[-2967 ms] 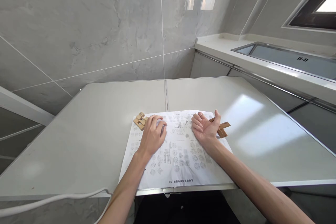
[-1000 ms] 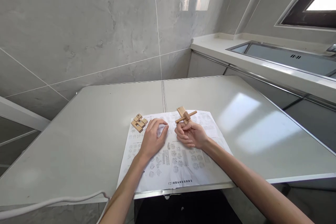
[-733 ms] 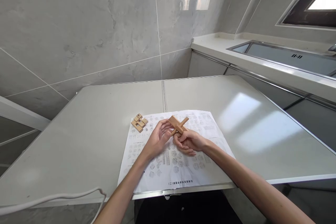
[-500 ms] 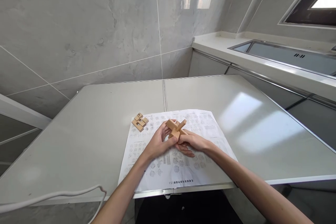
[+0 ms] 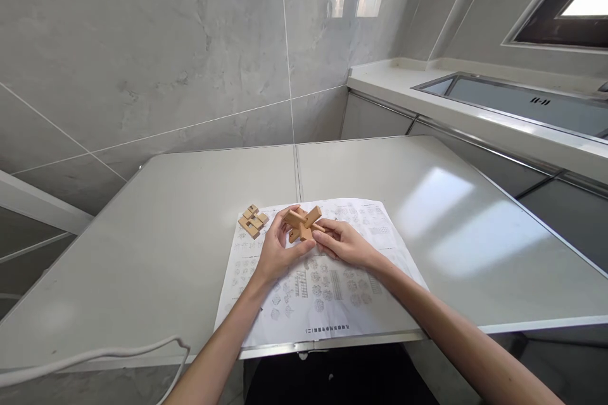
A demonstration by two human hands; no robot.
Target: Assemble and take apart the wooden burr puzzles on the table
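Note:
A wooden interlocking puzzle (image 5: 304,223) of crossed light-brown bars is held above the printed sheet. My left hand (image 5: 280,245) is closed around its left side, with the thumb along the near edge. At its right side, my right hand (image 5: 342,240) pinches the end of a bar between thumb and fingers. The fingertips behind the puzzle are partly hidden. Left of my hands, several notched wooden pieces (image 5: 253,221) lie together at the sheet's upper left corner.
The white instruction sheet (image 5: 294,323) with small diagrams lies near the front edge of the pale folding table (image 5: 199,202). A white cable (image 5: 118,349) crosses the front left. A counter with a sink (image 5: 513,98) stands at the right, and a tiled wall behind.
The puzzle has turned in my hands and moved slightly left, so its bars point differently. My right hand has shifted from beneath it to its right side.

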